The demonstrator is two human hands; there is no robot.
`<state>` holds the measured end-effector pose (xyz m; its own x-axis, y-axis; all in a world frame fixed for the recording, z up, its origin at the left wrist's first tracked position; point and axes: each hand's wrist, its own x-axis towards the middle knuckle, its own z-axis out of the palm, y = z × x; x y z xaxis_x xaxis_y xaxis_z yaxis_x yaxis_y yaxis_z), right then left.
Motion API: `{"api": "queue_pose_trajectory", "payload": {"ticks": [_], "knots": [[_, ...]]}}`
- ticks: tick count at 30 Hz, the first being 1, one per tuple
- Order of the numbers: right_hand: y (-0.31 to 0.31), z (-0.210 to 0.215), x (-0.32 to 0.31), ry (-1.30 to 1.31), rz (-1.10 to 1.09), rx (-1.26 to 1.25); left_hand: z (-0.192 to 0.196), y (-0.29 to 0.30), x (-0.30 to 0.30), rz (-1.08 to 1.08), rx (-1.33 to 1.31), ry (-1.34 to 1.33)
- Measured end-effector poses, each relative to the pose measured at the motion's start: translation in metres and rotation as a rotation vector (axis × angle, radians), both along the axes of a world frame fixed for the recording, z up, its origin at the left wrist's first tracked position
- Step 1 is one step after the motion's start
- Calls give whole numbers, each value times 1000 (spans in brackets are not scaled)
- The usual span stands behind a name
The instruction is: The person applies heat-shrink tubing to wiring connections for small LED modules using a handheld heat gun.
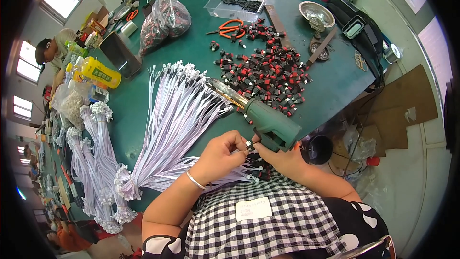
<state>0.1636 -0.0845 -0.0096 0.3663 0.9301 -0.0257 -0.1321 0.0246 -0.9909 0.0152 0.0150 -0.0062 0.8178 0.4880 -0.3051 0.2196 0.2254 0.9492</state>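
Green surface (338, 93): left hand (223, 156) pinches connector (249, 146), frame centre; right hand (283, 160) grip unclear; dark pieces (259, 164) below likely done, switch pile (268, 74) remains.

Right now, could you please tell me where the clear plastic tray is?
In the head view, the clear plastic tray is at the upper middle of the green table, right of the large clear bag and left of the metal bowl.

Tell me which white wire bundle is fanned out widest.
The central bundle, its spread ends near the pile of black-and-red parts; the bundles farther left lie gathered narrow.
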Motion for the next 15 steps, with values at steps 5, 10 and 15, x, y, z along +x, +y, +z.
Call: {"api": "queue_pose_trajectory", "payload": {"ticks": [5, 10, 15], "knots": [[0, -1, 3, 44, -14, -23, -1, -3, 7, 93, -53, -35], [-11, 4, 15, -268, -101, 38, -4, -1, 8, 145, -50, -45], [-85, -20, 43, -146, -30, 111, -1, 2, 10, 231, -152, -37]]}}
